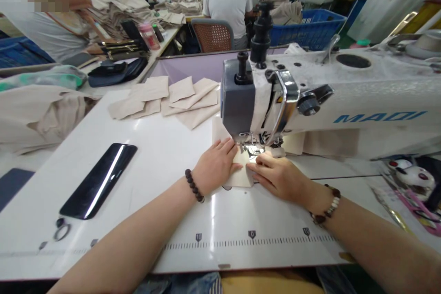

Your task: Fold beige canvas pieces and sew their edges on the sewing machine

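white tabletop (158, 156): left hand (216, 165) spread on cloth (240, 177) — right hand's grip (282, 178), partly hidden, i can't tell

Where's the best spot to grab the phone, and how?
Probably its two long edges, near the middle, from above: the phone lies flat on the table, slim and slanted, with both long sides unobstructed. The ring lies off its near end.

Forearms (138, 229) angled inward; left grip (216, 166) palm-down, thumb (236, 166) spread; right grip (283, 178) fingers bent.
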`<action>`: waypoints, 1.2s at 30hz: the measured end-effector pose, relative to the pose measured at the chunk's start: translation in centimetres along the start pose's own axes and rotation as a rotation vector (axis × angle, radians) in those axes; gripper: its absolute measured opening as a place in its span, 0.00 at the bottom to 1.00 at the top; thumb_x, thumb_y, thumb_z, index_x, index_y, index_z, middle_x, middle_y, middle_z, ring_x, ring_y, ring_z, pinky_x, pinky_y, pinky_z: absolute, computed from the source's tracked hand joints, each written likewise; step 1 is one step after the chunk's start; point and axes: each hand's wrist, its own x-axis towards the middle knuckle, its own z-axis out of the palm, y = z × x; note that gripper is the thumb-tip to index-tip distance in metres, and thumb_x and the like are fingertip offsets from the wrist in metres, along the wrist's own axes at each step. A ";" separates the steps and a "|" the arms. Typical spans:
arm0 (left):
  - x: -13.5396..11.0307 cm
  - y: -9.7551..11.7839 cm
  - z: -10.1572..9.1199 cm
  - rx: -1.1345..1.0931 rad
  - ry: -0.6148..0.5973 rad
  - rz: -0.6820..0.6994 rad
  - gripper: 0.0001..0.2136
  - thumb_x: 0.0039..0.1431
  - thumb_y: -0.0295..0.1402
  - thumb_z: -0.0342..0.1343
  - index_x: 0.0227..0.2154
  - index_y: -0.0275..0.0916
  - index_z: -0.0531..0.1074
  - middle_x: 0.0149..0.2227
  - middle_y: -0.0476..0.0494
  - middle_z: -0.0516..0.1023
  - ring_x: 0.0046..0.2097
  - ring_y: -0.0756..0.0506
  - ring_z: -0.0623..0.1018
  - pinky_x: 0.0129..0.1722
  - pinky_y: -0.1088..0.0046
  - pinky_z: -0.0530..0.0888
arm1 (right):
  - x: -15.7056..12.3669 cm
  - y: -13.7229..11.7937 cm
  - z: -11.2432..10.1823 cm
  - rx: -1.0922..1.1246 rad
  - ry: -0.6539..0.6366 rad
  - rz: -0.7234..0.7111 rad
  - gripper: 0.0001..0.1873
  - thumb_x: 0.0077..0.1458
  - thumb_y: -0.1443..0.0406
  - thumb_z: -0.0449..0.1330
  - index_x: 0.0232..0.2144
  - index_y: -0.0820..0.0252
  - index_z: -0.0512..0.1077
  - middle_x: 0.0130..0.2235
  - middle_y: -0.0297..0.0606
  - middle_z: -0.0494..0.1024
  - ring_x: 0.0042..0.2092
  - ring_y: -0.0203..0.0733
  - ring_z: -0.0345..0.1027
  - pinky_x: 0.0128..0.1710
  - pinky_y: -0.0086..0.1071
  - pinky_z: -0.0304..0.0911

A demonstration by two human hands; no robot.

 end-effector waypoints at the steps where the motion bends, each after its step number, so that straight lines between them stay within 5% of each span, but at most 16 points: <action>1: 0.1 0.0 0.0 0.000 0.002 -0.006 0.18 0.60 0.40 0.49 0.44 0.29 0.66 0.48 0.33 0.68 0.53 0.38 0.66 0.55 0.60 0.61 | 0.1 0.0 0.0 -0.008 -0.001 0.012 0.16 0.61 0.66 0.44 0.43 0.63 0.69 0.33 0.41 0.71 0.33 0.39 0.62 0.34 0.33 0.56; 36: 0.7 -0.8 0.3 -0.024 0.041 -0.002 0.15 0.61 0.38 0.48 0.44 0.31 0.66 0.50 0.35 0.67 0.54 0.40 0.65 0.55 0.60 0.61 | 0.6 0.0 0.3 -0.048 0.033 0.049 0.15 0.56 0.71 0.47 0.42 0.64 0.69 0.31 0.40 0.71 0.31 0.38 0.60 0.30 0.31 0.52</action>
